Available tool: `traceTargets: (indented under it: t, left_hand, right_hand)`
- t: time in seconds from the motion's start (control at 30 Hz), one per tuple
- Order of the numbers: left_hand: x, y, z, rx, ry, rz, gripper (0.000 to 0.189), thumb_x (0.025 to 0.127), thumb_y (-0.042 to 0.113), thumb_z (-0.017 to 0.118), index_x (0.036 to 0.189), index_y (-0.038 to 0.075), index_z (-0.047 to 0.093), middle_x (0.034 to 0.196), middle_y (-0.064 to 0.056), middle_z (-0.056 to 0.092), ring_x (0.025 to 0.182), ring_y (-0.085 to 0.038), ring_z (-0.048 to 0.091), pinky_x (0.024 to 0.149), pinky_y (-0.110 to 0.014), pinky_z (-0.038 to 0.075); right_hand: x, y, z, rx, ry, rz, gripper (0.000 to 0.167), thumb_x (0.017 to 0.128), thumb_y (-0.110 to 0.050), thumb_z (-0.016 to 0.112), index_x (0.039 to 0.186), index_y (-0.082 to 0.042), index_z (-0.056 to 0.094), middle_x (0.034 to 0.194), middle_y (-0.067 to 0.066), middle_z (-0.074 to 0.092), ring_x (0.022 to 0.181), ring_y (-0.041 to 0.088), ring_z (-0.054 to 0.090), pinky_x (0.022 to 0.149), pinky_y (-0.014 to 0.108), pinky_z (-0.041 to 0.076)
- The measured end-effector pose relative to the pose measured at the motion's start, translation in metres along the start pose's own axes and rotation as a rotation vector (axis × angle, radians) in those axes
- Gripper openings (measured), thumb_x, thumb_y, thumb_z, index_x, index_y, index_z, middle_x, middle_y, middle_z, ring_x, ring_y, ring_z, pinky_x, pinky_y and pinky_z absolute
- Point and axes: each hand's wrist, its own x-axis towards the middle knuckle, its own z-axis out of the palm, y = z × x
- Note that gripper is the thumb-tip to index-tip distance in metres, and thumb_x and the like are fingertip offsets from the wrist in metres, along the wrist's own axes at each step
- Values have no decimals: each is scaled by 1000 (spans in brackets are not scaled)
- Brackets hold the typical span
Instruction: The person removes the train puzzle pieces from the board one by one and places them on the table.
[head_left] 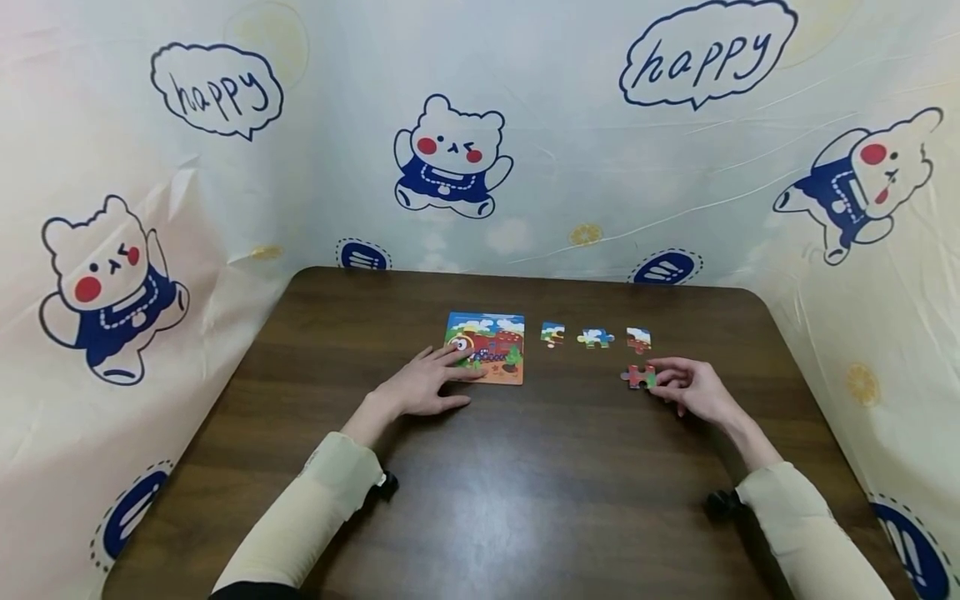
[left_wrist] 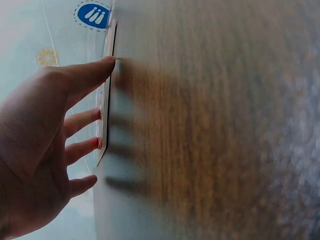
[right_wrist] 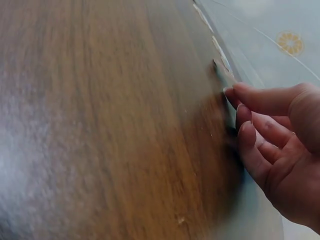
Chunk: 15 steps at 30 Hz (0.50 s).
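Observation:
My left hand point(head_left: 422, 385) rests with spread, fairly straight fingers on the lower left of a colourful puzzle picture point(head_left: 501, 350) showing a red train under a blue sky. In the left wrist view the puzzle point(left_wrist: 113, 40) is seen edge-on, with the thumb at its near edge. On the right, my right hand point(head_left: 696, 390) pinches a red and green jigsaw piece point(head_left: 636, 377) by its right side, low over the table or touching it. The right wrist view shows this piece point(right_wrist: 224, 75) edge-on between thumb and fingers, its picture hidden.
Three loose jigsaw pieces lie in a row right of the puzzle: a left one point(head_left: 552, 333), a blue-and-white middle one point(head_left: 596, 337) and a right one point(head_left: 639, 338). The brown wooden table point(head_left: 510, 483) meets a printed cloth backdrop point(head_left: 555, 200) behind and at both sides.

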Motion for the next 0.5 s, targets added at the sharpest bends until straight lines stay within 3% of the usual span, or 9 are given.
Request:
traceTargets:
  t: [0.5]
  left_hand:
    - [2, -6, 5, 15, 31, 25, 58, 110, 51, 64, 165, 40, 51, 184, -7, 28, 170, -41, 28, 136, -71, 19]
  right_hand:
    - [1, 1, -3, -159, 27, -14, 47, 100, -5, 80, 142, 7, 66, 98, 18, 72, 67, 9, 61, 49, 33, 56]
